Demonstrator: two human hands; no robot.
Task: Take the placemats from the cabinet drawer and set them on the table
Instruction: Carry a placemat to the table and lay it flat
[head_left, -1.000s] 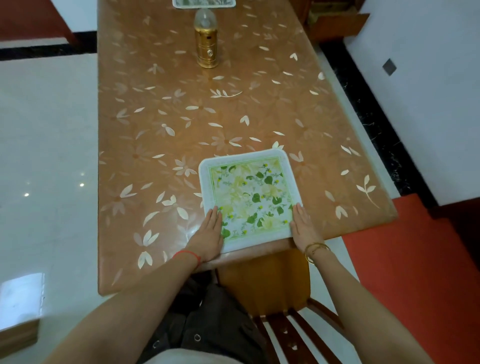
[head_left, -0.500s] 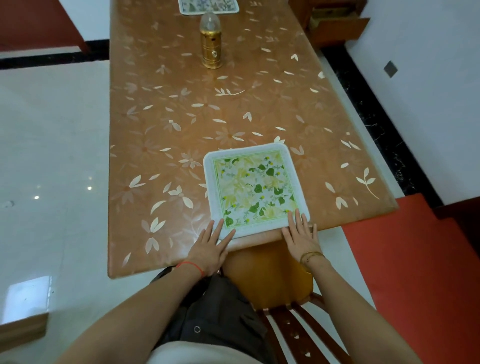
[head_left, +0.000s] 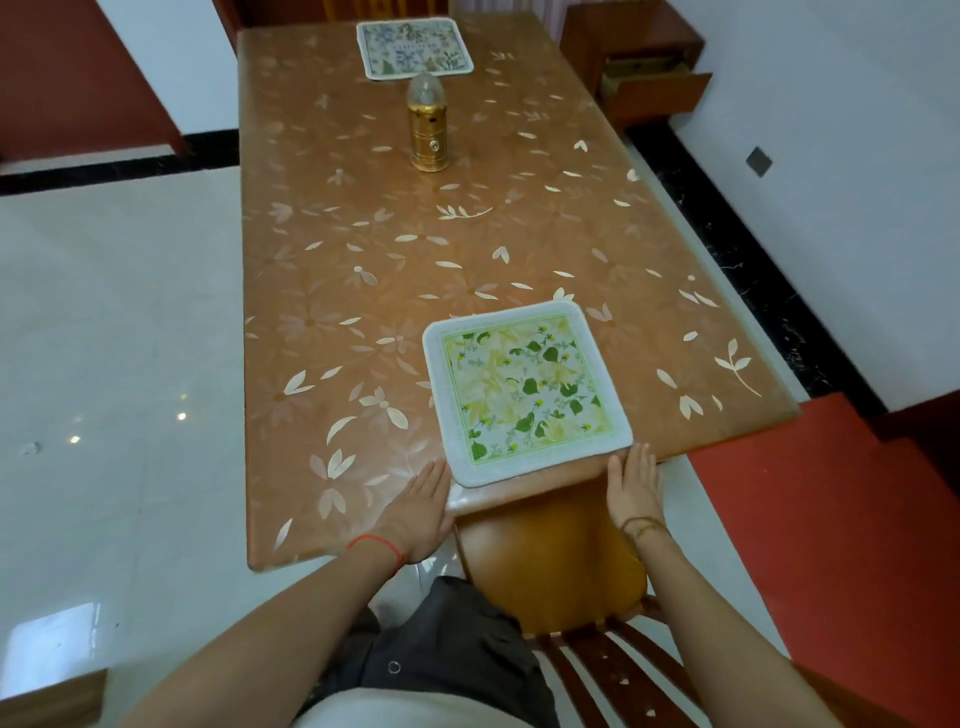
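Step in hand, est.: final squaring of green placemat (head_left: 527, 392); lies flat at 6 o'clock end of table (head_left: 322, 312), near edge, above chair (head_left: 550, 556). 2nd, blue placemat (head_left: 414, 48) at 12 o'clock end; lamp (head_left: 427, 130) btwn. L hand (head_left: 421, 512): fingers straight, flat on table at mat's 7 o'clock corner, gripping nothing. R hand (head_left: 635, 491): fingers straight at 5 o'clock corner, nothing held; contact w/ mat unclear. At 1 o'clock, drawer (head_left: 654, 88) open. Next, est.: check drawer for more mats; pinch grip req'd.
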